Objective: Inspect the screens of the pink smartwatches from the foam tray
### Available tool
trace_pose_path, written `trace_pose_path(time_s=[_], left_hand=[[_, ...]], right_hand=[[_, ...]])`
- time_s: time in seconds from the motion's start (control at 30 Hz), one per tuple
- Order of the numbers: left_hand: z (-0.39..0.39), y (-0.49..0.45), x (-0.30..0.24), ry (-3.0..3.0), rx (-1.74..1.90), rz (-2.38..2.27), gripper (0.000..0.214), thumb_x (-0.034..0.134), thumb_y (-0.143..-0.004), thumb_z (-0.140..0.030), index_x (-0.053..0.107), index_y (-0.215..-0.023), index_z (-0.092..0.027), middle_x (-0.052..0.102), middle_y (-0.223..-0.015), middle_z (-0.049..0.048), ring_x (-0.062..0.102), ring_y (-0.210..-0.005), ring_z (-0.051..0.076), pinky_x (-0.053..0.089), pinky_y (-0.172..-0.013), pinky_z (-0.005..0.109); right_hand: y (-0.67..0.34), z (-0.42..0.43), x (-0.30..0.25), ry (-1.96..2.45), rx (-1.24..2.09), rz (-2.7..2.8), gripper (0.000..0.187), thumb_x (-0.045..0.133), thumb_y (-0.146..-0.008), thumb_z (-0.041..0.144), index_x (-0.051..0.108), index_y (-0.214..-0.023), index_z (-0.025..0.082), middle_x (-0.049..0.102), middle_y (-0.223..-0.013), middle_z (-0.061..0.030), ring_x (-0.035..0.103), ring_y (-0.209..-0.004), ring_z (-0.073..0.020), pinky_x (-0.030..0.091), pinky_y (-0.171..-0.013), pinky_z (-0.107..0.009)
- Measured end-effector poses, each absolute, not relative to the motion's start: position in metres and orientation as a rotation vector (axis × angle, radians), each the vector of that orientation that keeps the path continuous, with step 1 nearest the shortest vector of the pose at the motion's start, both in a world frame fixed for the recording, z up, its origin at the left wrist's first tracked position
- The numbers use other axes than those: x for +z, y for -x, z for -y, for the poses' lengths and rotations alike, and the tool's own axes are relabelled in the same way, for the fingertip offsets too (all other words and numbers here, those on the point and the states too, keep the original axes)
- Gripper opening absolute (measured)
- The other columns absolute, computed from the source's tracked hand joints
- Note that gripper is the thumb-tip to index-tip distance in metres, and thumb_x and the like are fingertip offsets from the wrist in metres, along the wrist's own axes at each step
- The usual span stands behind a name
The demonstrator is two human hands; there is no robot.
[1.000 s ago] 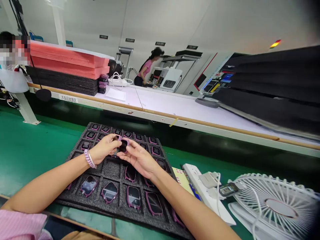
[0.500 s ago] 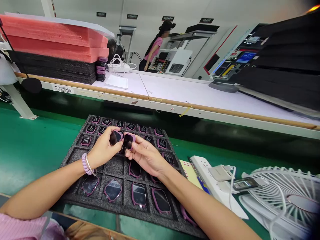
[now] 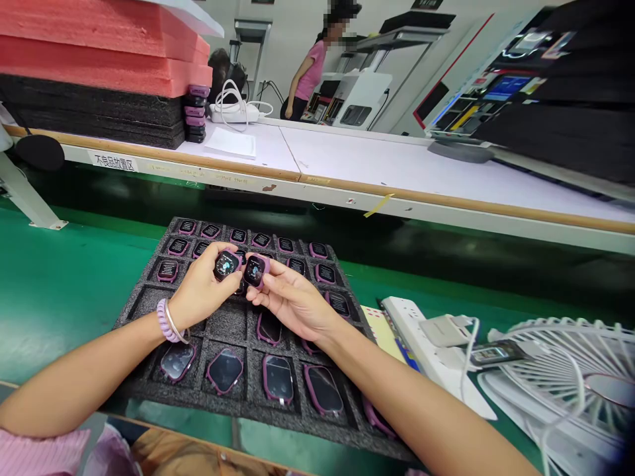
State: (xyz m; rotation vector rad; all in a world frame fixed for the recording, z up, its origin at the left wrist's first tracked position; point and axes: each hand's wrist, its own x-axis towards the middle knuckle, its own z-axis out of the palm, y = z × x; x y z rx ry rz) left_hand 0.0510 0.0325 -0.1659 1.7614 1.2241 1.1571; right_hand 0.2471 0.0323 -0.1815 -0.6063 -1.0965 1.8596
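Observation:
My left hand [image 3: 206, 284] is closed around a purple-framed smartwatch [image 3: 227, 265] with a lit screen. Beside it, my right hand [image 3: 292, 294] grips a second purple smartwatch [image 3: 254, 270], also showing a picture on its screen. Both are held side by side above a black foam tray [image 3: 225, 322] divided into compartments. Watches with lines of text on their screens lie in the far rows, among them one smartwatch [image 3: 168, 270] at the left. In the near row the watches have dark screens, such as this smartwatch [image 3: 225, 371]. My hands and forearms hide part of the tray.
A white power strip [image 3: 421, 344] with a charger and a white fan [image 3: 560, 370] stand right of the tray. Behind runs a raised shelf [image 3: 347, 155] bearing red foam blocks [image 3: 99, 53] and stacked watches [image 3: 196, 114]. A person [image 3: 310, 69] in pink is beyond it.
The screens of both held watches were dark and now are lit. The hands stay nearly in place with the watches; the camera view has tilted slightly downward.

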Motion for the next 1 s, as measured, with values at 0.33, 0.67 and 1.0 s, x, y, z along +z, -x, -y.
trace_pose_path(time_s=[0.33, 0.67, 1.0], left_hand=[[-0.0329, -0.0495, -0.1649, -1.819, 1.111, -1.242, 0.042, 0.057, -0.08, -0.028, 0.059, -0.12, -0.017, 0.07, -0.115, 0.0065, 0.066, -0.106, 0.021, 0.055, -0.09, 0.031], [-0.0306, -0.0509, -0.1632, -1.825, 1.134, -1.23, 0.042, 0.056, -0.081, -0.032, 0.058, -0.12, -0.015, 0.07, -0.115, 0.0078, 0.066, -0.104, 0.02, 0.055, -0.091, 0.031], [-0.0311, -0.0515, -0.1656, -1.827, 1.171, -1.22, 0.04, 0.057, -0.08, -0.03, 0.059, -0.118, -0.016, 0.07, -0.114, 0.0069, 0.067, -0.102, 0.019, 0.054, -0.089, 0.029]], right_hand=[[-0.248, -0.0309, -0.181, 0.608, 1.855, 1.141, 0.058, 0.096, -0.081, 0.039, 0.065, -0.126, 0.02, 0.07, -0.091, -0.0018, 0.072, -0.08, -0.0179, 0.061, -0.077, -0.028], [-0.2468, -0.0265, -0.1763, 0.58, 1.861, 1.141, 0.06, 0.097, -0.081, 0.04, 0.063, -0.128, 0.021, 0.069, -0.095, -0.0015, 0.071, -0.079, -0.0173, 0.061, -0.076, -0.028], [-0.2463, -0.0253, -0.175, 0.573, 1.84, 1.181, 0.061, 0.096, -0.081, 0.043, 0.062, -0.127, 0.023, 0.069, -0.092, 0.0002, 0.07, -0.079, -0.0165, 0.06, -0.073, -0.026]])
